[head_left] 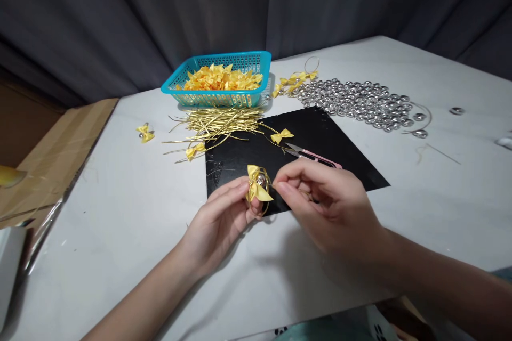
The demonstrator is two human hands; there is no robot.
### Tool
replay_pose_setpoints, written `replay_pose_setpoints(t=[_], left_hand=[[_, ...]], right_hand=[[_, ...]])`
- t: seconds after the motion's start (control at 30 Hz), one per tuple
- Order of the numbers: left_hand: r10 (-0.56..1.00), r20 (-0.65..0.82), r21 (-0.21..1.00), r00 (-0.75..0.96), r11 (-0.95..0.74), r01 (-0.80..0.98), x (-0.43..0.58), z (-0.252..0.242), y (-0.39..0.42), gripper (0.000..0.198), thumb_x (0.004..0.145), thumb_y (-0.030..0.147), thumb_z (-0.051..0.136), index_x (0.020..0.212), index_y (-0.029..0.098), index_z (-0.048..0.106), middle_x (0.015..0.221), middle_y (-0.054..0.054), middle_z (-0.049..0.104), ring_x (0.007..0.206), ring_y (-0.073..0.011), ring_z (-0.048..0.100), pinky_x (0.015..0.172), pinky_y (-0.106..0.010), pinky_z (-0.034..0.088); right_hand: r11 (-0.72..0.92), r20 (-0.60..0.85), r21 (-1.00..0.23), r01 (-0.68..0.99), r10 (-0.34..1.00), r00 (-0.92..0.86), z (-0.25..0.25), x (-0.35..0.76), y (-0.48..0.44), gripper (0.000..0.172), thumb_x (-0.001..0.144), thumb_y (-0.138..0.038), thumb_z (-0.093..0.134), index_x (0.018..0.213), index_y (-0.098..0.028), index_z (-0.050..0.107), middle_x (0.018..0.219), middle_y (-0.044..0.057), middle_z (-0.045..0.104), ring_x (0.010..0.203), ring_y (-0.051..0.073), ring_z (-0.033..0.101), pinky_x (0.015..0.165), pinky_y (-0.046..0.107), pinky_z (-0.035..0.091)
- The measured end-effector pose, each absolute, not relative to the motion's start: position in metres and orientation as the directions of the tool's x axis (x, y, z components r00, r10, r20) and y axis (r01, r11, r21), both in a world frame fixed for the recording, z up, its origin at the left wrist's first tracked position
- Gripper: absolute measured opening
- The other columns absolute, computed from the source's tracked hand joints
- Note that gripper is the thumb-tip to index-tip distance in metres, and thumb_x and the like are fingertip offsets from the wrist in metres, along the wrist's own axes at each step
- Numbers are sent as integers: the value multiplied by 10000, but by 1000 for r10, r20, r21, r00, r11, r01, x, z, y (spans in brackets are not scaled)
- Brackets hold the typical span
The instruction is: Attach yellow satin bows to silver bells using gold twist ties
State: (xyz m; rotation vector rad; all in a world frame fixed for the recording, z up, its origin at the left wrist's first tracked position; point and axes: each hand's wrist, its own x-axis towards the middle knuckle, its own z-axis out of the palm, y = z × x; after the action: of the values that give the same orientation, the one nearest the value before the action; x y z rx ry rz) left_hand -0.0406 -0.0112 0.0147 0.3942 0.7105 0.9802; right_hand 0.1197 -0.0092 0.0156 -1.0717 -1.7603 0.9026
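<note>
Between the thumb and fingers of my left hand (224, 208) is a yellow ribbon bow (253, 187), with a silver bell-like bead (261, 180) against it and gold cord looping around. My right hand (326, 200) pinches at the bow's right side, thumb and forefinger pressed together on what looks like the gold cord; the fingertips cover its end. Beneath both hands lies a black sheet (344, 154). Small scissors with pink on the handle (314, 156) rest on it, partly behind my right hand. Two more bows on gold cords, one yellow bow (282, 136) and another bow (196, 151), lie beyond.
A turquoise basket (218, 98) full of yellow bows stands at the back, with a bundle of gold cords (224, 121) before it. Many silver beads (360, 101) spread at the right. A bow with beads (145, 132) lies left, near cardboard (76, 138).
</note>
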Motion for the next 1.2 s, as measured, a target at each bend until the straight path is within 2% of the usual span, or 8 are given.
replay_pose_setpoints(t=[0.4,0.63,0.87,1.03,1.2], left_hand=[[848,-362,601,386,529,-599,-40,16,-11,97,749,119,631,766,71,714,664,-36,623,602,-78,566,621,-159,506],[850,-368,622,376,526,-580,-39,15,-12,96,753,136,631,758,73,704,676,-34,621,607,-76,551,622,-166,495],[853,-362,662,376,519,-541,-39,16,-12,104,745,163,645,767,78,701,670,-31,607,608,-80,537,634,-169,479],[854,-373,668,362,518,-534,-39,17,-12,103,722,169,666,760,79,699,663,-29,602,594,-77,529,621,-164,470],[856,-376,669,355,516,-535,-39,16,-11,98,713,165,671,757,83,702,686,-33,614,602,-79,536,625,-166,473]], right_hand=[[373,269,-866,333,909,-319,14,117,-9,117,843,-134,445,760,-145,526,524,-43,447,423,34,322,396,157,262],[360,258,-874,326,913,-315,14,117,-8,120,838,-117,455,742,-136,525,492,-66,393,398,21,272,382,150,232],[341,248,-897,282,915,-318,12,116,-9,104,847,-120,449,769,-140,514,553,-44,476,433,26,333,406,145,275],[361,268,-886,293,911,-312,12,116,-8,113,842,-116,458,746,-138,514,489,-81,339,395,18,258,379,148,226],[356,263,-889,287,911,-317,13,117,-8,115,839,-107,457,743,-125,517,492,-80,363,392,13,244,371,145,214]])
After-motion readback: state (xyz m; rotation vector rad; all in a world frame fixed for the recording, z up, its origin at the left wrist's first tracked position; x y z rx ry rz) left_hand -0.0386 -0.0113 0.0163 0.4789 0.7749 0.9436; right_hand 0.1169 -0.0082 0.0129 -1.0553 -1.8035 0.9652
